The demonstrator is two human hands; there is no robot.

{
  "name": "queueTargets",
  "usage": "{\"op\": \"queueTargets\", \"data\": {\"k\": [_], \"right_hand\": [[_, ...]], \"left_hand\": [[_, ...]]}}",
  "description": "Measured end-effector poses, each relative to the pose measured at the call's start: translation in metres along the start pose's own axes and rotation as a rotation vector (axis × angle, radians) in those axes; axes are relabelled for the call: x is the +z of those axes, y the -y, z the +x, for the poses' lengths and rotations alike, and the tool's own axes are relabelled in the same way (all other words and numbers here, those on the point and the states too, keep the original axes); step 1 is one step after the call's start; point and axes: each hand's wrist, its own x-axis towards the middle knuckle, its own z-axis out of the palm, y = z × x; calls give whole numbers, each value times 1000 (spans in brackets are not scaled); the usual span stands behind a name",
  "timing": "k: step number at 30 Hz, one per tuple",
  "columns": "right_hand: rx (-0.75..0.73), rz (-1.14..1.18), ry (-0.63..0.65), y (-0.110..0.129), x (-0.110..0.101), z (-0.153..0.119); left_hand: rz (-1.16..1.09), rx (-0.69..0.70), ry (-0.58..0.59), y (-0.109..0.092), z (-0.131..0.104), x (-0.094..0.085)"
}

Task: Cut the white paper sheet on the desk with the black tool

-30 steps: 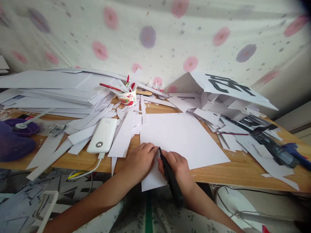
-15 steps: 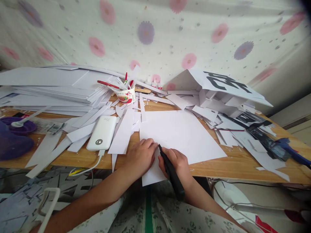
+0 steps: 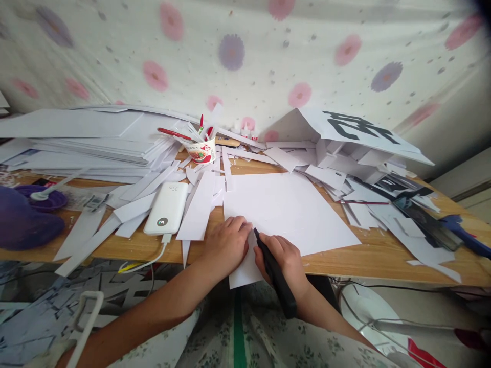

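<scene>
A large white sheet (image 3: 291, 209) of paper or thin board lies in front of me, its near corner jutting over the table edge. My left hand (image 3: 229, 244) rests on the sheet's left part, fingers bent and pressed together; anything under them is hidden. Close beside it, my right hand (image 3: 282, 258) is wrapped round a black thick-handled knife-like tool (image 3: 276, 276). Its narrow tip points away from me and meets the sheet just right of my left fingertips. I cannot make out the blade.
Left of the sheet lie a white power bank (image 3: 166, 208) with a plugged cable and many paper strips (image 3: 197, 207). Behind stand a paper cup (image 3: 201, 152) of tools and a stack of white boards (image 3: 76, 133). A folded board structure (image 3: 356, 148) and blue-handled tool (image 3: 466, 232) are right.
The whole view has shifted slightly, with the table's things appearing a little farther right. Both hands keep nearly the same place on the sheet, and the tool stays in my right hand.
</scene>
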Motion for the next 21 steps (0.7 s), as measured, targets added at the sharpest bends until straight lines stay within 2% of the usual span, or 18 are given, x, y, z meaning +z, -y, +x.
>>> {"op": "queueTargets", "data": {"k": [12,21], "right_hand": [[41,54,-16,2,-2,-7],[67,79,34,6,-11,-14]], "left_hand": [[-12,9,-34,1,-1,3],[-9,16,-36,2,-2,2]]}}
